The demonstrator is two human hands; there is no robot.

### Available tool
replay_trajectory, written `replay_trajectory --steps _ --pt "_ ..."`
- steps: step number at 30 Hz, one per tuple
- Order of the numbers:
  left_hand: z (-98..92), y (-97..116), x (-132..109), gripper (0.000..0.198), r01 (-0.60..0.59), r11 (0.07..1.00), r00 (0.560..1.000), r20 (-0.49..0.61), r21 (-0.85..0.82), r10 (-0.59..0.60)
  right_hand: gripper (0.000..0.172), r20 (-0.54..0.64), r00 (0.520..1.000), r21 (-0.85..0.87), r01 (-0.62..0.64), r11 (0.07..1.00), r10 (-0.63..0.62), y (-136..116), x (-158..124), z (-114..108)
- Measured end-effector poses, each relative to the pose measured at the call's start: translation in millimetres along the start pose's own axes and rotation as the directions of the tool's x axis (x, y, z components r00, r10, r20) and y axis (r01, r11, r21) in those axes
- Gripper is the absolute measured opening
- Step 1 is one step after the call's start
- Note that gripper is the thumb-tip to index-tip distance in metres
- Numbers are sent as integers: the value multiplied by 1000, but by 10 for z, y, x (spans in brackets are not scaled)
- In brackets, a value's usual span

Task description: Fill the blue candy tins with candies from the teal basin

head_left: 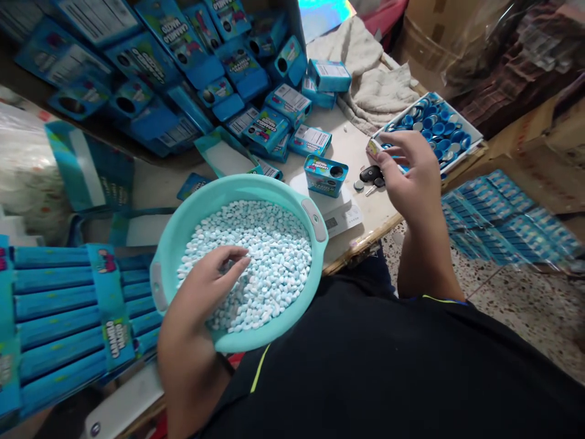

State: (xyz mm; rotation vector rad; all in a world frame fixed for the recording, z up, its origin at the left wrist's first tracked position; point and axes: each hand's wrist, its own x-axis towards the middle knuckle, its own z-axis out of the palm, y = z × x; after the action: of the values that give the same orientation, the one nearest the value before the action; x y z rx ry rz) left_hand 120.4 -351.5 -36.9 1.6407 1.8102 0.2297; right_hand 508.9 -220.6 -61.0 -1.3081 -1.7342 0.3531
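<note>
A turquoise bowl (269,338) is filled with small white and pale blue candies (274,262). My left hand (214,280) rests on the candies with its fingers curled; what they hold, if anything, is hidden. A blue tin-like box (326,175) with a round dark opening stands upright on a white scale (345,213), just behind the bowl. My right hand (409,171) is in front of the white tray (473,143) of blue caps (439,131), its fingers closed round a small colourful item (373,148). Black keys (369,174) lie beside that hand.
Blue candy boxes (267,128) lie piled behind the bowl, below a large carton of more boxes (173,36). Blue packs (59,317) are stacked at the left. A grey cloth (379,91) lies at the back. Wrapped blue packs (507,219) are on the floor at right.
</note>
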Motion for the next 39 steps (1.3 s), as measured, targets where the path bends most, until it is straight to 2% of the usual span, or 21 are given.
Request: replay_trajectory --steps 6,16,26,28,31,32,34,36,38,39 --pt "-21 16 26 44 -17 999 999 36 28 16 26 -19 997 -4 -69 998 69 76 -103 -40" --pt "-2 38 1 50 24 1000 999 41 5 -25 26 68 997 1 23 1000 -23 -24 11 100" --pt "-6 47 5 56 61 998 995 81 -6 -60 27 92 996 27 13 1000 -16 30 -98 105" --pt "-5 41 7 56 57 998 995 81 -2 -57 37 84 996 69 -1 998 -4 77 -113 220" --pt "1 31 15 54 39 999 997 74 -4 -39 62 141 989 178 -61 982 36 192 -106 538" --pt "4 28 16 54 33 999 997 68 -3 -32 61 186 982 222 -87 971 46 224 -94 650" --pt "11 25 10 53 23 1000 998 50 -3 -23 47 260 965 290 -120 949 42 236 -60 820" --pt "19 25 -5 51 21 1000 999 39 -7 -21 36 223 975 313 -54 948 -18 140 -23 873" --pt "28 25 -24 50 16 1000 999 36 -14 -15 34 108 984 250 109 962 -140 -58 6 821" --pt "32 24 -32 49 10 1000 999 35 -16 -10 37 75 973 187 201 962 -217 -178 17 777"
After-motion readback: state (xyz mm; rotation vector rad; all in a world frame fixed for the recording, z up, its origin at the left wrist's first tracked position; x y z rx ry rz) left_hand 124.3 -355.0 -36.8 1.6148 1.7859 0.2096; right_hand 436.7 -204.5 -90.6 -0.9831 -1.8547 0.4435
